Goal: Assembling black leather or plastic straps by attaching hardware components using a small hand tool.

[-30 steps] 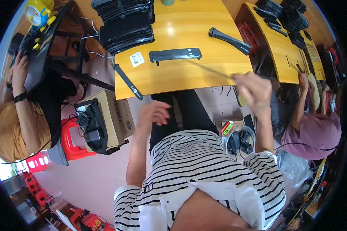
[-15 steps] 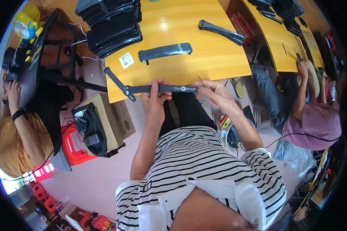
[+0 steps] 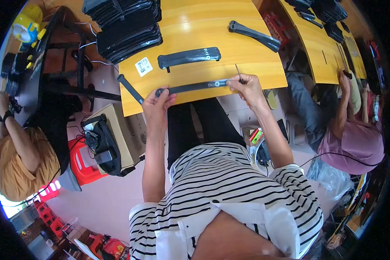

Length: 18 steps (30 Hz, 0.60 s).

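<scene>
A black strap (image 3: 193,87) with pale printing near its right end is stretched level above the table's front edge. My left hand (image 3: 157,104) pinches its left end. My right hand (image 3: 250,90) grips the right end and also holds a thin pointed tool (image 3: 237,70), whose tip points up and away; its kind is unclear. Another black strap (image 3: 131,89) lies slantwise at the table's front left corner, beside my left hand. Farther back, a bundle of flat black straps (image 3: 188,58) rests crosswise on the yellow table (image 3: 195,37).
Tall stacks of black straps (image 3: 130,41) stand at the back left, near a white label sheet (image 3: 143,66). More folded straps (image 3: 255,37) lie at the right. A cardboard box (image 3: 125,130) bearing a black bag is left of my legs. Co-workers sit on both sides.
Both hands have moved apart and slightly up, drawing the strap straight between them. My left hand has shifted left to the strap's end. The tool in my right hand now shows more plainly.
</scene>
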Each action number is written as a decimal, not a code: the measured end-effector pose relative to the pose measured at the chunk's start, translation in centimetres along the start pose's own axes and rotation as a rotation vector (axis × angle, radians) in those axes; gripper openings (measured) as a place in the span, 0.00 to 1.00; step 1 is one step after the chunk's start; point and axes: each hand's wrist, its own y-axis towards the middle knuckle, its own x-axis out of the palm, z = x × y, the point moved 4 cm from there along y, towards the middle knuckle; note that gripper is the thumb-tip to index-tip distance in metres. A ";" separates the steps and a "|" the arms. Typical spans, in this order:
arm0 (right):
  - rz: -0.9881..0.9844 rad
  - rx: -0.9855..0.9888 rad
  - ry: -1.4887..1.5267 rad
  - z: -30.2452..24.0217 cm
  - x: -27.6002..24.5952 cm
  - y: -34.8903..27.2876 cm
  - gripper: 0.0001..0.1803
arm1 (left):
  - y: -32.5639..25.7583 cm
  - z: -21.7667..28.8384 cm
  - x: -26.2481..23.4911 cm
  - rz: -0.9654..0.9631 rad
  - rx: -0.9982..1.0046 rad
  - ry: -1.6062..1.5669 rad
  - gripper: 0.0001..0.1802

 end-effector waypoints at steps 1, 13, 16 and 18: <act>0.022 -0.016 -0.038 0.0 0.1 1.0 0.06 | 0.9 0.2 -0.1 0.002 0.006 0.009 0.09; 0.095 -0.038 -0.137 1.3 -0.1 7.9 0.09 | 8.9 0.1 -0.4 0.055 0.058 0.376 0.04; 0.194 -0.035 -0.217 1.6 -0.3 8.6 0.09 | 9.7 0.1 -0.3 0.062 0.088 0.363 0.03; 0.247 -0.161 -0.264 1.8 -0.3 9.2 0.07 | 10.0 0.1 -0.1 0.077 0.099 0.395 0.04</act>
